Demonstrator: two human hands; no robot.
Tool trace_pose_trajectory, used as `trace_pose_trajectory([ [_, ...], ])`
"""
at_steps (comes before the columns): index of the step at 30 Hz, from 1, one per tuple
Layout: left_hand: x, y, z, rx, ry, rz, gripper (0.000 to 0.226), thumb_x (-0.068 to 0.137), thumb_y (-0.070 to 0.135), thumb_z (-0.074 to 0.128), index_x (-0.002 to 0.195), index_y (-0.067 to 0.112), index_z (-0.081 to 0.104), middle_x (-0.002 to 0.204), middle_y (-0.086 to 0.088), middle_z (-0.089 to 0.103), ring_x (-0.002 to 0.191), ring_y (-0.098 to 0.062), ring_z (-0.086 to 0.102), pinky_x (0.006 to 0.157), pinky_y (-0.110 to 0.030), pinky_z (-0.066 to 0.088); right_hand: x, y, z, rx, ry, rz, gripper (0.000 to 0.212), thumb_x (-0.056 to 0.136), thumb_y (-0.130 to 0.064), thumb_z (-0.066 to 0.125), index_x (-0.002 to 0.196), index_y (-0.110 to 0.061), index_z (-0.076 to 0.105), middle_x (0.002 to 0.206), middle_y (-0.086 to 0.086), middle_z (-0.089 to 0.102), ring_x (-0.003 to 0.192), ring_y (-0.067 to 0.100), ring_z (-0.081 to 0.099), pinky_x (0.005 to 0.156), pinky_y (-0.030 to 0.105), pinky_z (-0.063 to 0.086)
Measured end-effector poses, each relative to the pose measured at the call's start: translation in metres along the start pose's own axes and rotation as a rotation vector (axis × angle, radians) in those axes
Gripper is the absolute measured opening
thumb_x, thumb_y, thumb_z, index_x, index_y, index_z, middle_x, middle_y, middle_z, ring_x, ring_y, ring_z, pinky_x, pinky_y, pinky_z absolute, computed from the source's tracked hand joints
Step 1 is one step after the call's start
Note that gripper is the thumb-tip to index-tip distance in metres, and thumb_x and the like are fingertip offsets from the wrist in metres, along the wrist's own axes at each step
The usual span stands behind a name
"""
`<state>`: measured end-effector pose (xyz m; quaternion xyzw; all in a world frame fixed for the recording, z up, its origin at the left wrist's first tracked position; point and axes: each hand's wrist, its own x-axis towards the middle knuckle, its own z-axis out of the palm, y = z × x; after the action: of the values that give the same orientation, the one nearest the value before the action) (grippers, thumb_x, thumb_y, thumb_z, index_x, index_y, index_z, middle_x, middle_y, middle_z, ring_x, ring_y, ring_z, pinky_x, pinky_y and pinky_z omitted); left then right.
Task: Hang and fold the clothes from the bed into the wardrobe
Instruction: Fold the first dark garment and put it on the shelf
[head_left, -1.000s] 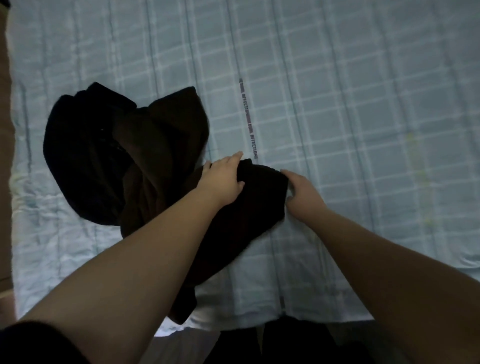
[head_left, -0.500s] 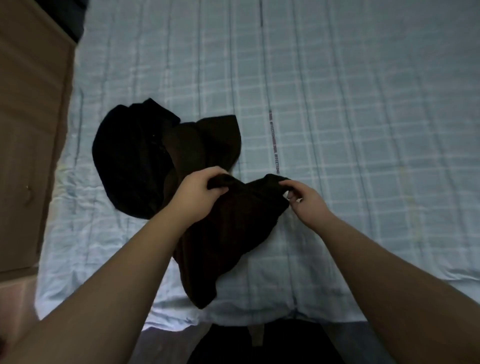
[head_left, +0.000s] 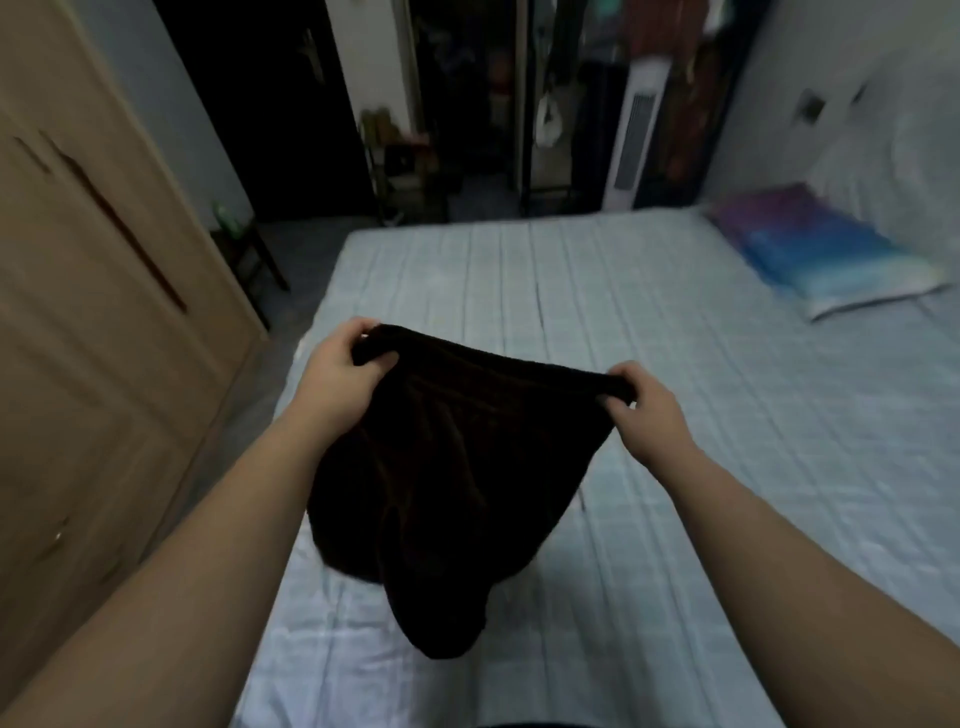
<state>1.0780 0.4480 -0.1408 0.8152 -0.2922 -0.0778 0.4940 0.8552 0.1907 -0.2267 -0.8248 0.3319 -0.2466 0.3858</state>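
A dark brown garment (head_left: 447, 488) hangs in the air above the bed (head_left: 675, 467), stretched by its top edge between both hands. My left hand (head_left: 340, 374) grips the left corner of that edge. My right hand (head_left: 647, 410) pinches the right corner. The cloth droops down in front of me and its lower end hangs close to the light blue checked sheet. The other dark clothes that lay on the bed are hidden behind the held garment. A wooden wardrobe (head_left: 88, 338) with shut doors stands along the left side.
A pillow (head_left: 826, 260) with a blue and purple cover lies at the bed's far right. Beyond the bed are a white tower fan (head_left: 631, 140), a dark doorway and cluttered shelves. A narrow floor gap runs between the wardrobe and the bed.
Both hands lifted the dark garment off the bed and spread its top edge apart. My view tilted up from the sheet to the room.
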Motion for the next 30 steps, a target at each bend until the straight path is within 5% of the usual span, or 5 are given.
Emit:
trace_pose_trajectory([
  [4, 0.017, 0.06, -0.039, -0.069, 0.092, 0.092, 0.009, 0.093, 0.017, 0.066, 0.094, 0.025, 0.063, 0.091, 0.005, 0.068, 0.086, -0.012, 0.065, 0.074, -0.028, 0.051, 0.025, -0.077, -0.061, 0.189, 0.236, -0.109, 0.023, 0.092, -0.018, 0.065, 0.106, -0.025, 0.048, 0.093, -0.006, 0.061, 0.083, 0.009, 0.057, 0.072, 0.022, 0.04],
  [8, 0.028, 0.111, -0.06, -0.095, 0.121, 0.175, 0.005, 0.094, 0.02, 0.066, 0.094, 0.025, 0.068, 0.093, 0.001, 0.071, 0.089, -0.016, 0.067, 0.079, -0.034, 0.053, 0.045, -0.131, -0.128, 0.186, 0.344, -0.257, 0.009, 0.093, -0.016, 0.064, 0.098, -0.023, 0.063, 0.088, -0.007, 0.065, 0.086, 0.012, 0.061, 0.075, 0.023, 0.04],
  [17, 0.05, 0.156, -0.113, -0.182, 0.31, 0.18, 0.008, 0.088, 0.024, 0.072, 0.084, 0.032, 0.074, 0.097, -0.007, 0.075, 0.096, -0.029, 0.07, 0.093, -0.053, 0.053, 0.081, -0.136, -0.227, 0.155, 0.436, -0.356, 0.014, 0.094, -0.018, 0.053, 0.096, -0.026, 0.065, 0.091, -0.001, 0.069, 0.092, 0.023, 0.064, 0.086, 0.042, 0.05],
  [24, 0.058, 0.211, -0.125, -0.212, 0.293, 0.31, 0.012, 0.094, 0.022, 0.066, 0.089, 0.032, 0.07, 0.092, 0.005, 0.073, 0.085, -0.012, 0.069, 0.076, -0.032, 0.055, 0.095, -0.166, -0.267, 0.218, 0.417, -0.434, 0.013, 0.096, -0.026, 0.051, 0.094, -0.031, 0.063, 0.09, -0.001, 0.067, 0.092, 0.029, 0.064, 0.086, 0.051, 0.053],
  [30, 0.072, 0.261, -0.128, -0.216, 0.203, 0.463, 0.009, 0.097, 0.025, 0.061, 0.1, 0.029, 0.069, 0.101, -0.001, 0.073, 0.095, -0.018, 0.071, 0.084, -0.037, 0.056, 0.111, -0.231, -0.281, 0.362, 0.357, -0.599, 0.006, 0.088, -0.03, 0.061, 0.087, -0.035, 0.065, 0.087, -0.007, 0.068, 0.088, 0.018, 0.062, 0.089, 0.051, 0.051],
])
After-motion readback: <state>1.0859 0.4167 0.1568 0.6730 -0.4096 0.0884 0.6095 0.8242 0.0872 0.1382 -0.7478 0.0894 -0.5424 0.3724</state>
